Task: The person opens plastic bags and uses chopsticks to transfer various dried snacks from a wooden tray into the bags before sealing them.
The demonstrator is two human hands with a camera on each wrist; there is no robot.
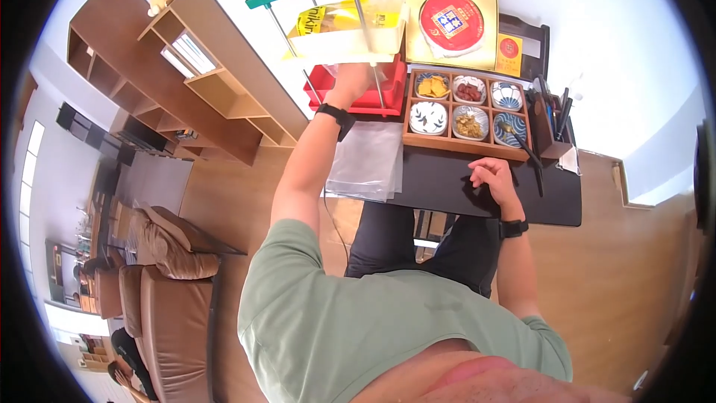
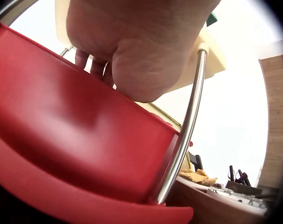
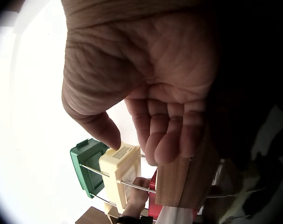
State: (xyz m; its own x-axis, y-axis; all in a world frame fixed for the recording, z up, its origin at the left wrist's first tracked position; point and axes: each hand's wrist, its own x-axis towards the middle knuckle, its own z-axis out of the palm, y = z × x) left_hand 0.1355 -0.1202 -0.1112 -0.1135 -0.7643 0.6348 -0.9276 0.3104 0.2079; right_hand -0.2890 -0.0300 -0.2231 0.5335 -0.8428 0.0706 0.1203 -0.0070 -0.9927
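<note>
My left hand reaches into the lowest, red tray of a three-tier rack, beneath the cream tray. In the left wrist view the palm hangs over the red tray, fingers pointing down and their tips hidden behind red plastic; I cannot tell whether they hold anything. Something clear shows beside this hand in the head view. My right hand is idle above the black table, its fingers loosely curled around nothing, as the right wrist view also shows. Just ahead of it stands a wooden divided box with several small dishes.
Clear plastic bags lie in front of the rack. A dark spoon juts from the box toward my right hand. Behind stands a yellow box with a red round package; a pen holder is at the right. Metal posts flank my left hand.
</note>
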